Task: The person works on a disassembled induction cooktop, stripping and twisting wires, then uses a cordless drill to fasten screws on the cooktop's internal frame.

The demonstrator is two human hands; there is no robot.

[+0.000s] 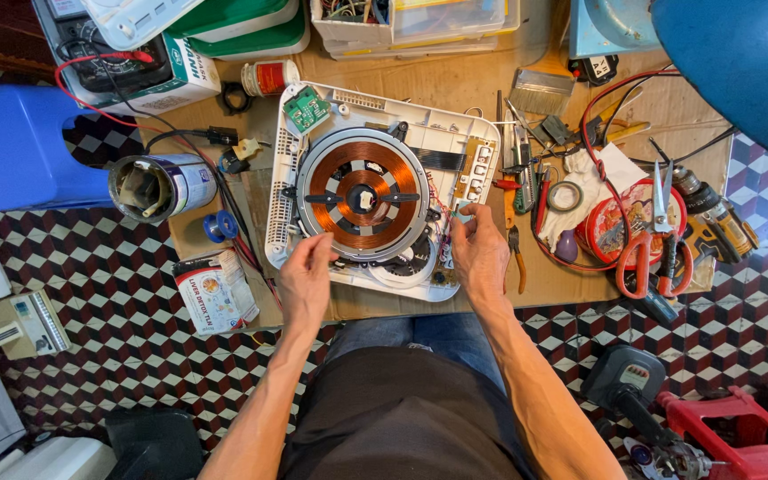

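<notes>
An opened white induction cooker base (pixel 313 231) lies on a cardboard sheet in front of me, with a round copper coil (pixel 364 194) in its middle and a small green circuit board (pixel 305 108) at its far left corner. My left hand (pixel 306 277) rests at the near left rim of the coil, fingers curled on its edge. My right hand (pixel 479 253) sits at the near right side, fingertips pinching a small part by the wiring next to the coil. What it pinches is too small to make out.
Hand tools lie right of the cooker: pliers (pixel 516 253), a tape roll (pixel 565 196), red scissors (pixel 646 253) on a round tin, a drill (pixel 713 218). A can (pixel 157 187), a small box (pixel 215 291) and a blue container (pixel 20 147) lie left. Checkered floor tiles surround the cardboard.
</notes>
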